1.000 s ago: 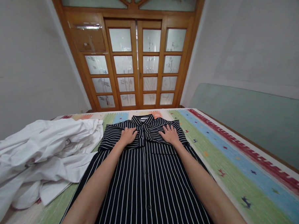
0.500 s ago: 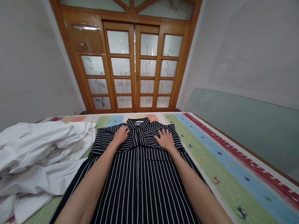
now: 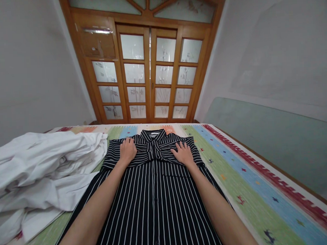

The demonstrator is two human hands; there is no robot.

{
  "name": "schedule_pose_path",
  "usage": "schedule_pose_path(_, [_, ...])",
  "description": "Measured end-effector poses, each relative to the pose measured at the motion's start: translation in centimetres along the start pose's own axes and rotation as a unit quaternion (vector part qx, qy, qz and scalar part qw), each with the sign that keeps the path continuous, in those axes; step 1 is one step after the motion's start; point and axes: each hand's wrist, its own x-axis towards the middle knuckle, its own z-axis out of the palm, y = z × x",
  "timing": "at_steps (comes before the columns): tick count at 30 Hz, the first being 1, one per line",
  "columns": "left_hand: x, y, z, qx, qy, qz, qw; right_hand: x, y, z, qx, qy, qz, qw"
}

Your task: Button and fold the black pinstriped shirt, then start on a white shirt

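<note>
A black shirt (image 3: 172,198) with white stripes lies front up, its collar (image 3: 153,134) at the far end and its sleeves folded inward across the chest. My left hand (image 3: 128,151) rests on the folded sleeve at the left of the chest. Its fingers are bent and close together, closed on the cloth; their tips are partly hidden. On the right side of the chest, my right hand (image 3: 183,154) lies flat with fingers spread, pressing on the other sleeve and holding nothing. The sleeves meet in a bunched fold below the collar.
A crumpled white cloth (image 3: 46,167) lies left of the shirt, touching its side. Under both is a colourful patterned cover (image 3: 233,177). A pale green panel (image 3: 275,132) stands along the right edge. Wooden doors with glass panes (image 3: 150,74) are behind.
My left hand has shifted slightly left, away from the middle of the chest, along the sleeve. My right hand stays flat in place. The view has tilted slightly.
</note>
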Motion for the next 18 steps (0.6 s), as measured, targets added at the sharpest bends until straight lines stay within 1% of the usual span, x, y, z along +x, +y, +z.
schedule_pose_path(3, [-0.6,-1.9,-0.7,0.046,0.031,-0.077,0.995,0.0,0.0,0.1,0.000,0.003,-0.003,1.000])
schedule_pose_path(4, [-0.8,-2.5,-0.8,0.057,0.033,-0.093,0.993,0.0,-0.1,0.1,-0.001,0.006,-0.002,1.000])
schedule_pose_path(6, [-1.1,-3.7,-0.8,0.066,0.015,-0.108,0.992,0.0,0.0,0.1,0.001,0.011,0.000,1.000])
schedule_pose_path(11, [-0.9,-5.1,-0.1,0.068,-0.082,-0.073,0.992,0.4,0.7,-0.1,0.049,0.000,0.005,0.999])
schedule_pose_path(14, [-0.6,-5.2,0.1,0.075,-0.135,-0.075,0.985,0.6,1.6,-0.2,0.047,0.025,0.008,0.999])
schedule_pose_path(16, [-0.6,-5.2,0.2,0.079,-0.149,-0.077,0.983,0.7,2.3,-0.1,0.016,0.052,0.017,0.998])
schedule_pose_path(18, [-0.6,-5.2,0.3,0.084,-0.148,-0.074,0.983,0.8,3.0,0.0,-0.016,0.063,0.025,0.998])
